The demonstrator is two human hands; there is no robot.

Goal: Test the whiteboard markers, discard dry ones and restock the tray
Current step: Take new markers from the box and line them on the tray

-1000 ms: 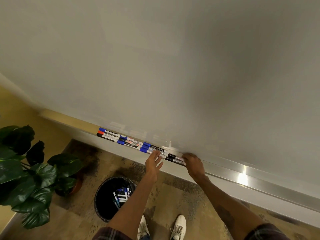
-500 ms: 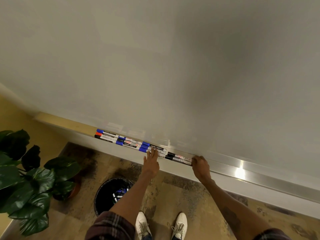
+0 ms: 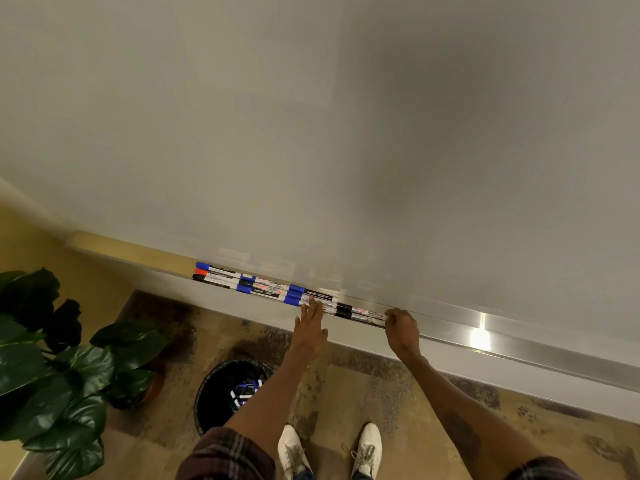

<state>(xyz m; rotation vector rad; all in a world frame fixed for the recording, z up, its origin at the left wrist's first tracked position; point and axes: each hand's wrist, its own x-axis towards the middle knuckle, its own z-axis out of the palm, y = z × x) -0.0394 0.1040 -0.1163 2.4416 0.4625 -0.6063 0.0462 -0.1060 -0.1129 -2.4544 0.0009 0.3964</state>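
Observation:
Several whiteboard markers [image 3: 266, 289] with blue, red and black caps lie in rows on the metal tray [image 3: 519, 344] under the whiteboard [image 3: 311, 133]. My left hand [image 3: 310, 327] has straight fingers whose tips touch the markers near the middle of the row. My right hand [image 3: 401, 329] is at the right end of the row, its fingertips against the end of the black-capped markers [image 3: 360, 312]; whether it pinches one cannot be told.
A black waste bin [image 3: 214, 393] holding several discarded markers stands on the floor below my left arm. A potted plant [image 3: 52, 368] with large leaves stands at the left. My white shoes [image 3: 365, 445] are near the wall base.
My right hand has slid right along the tray to the end of the black-capped markers. My left hand has stayed on the markers. The view has shifted slightly.

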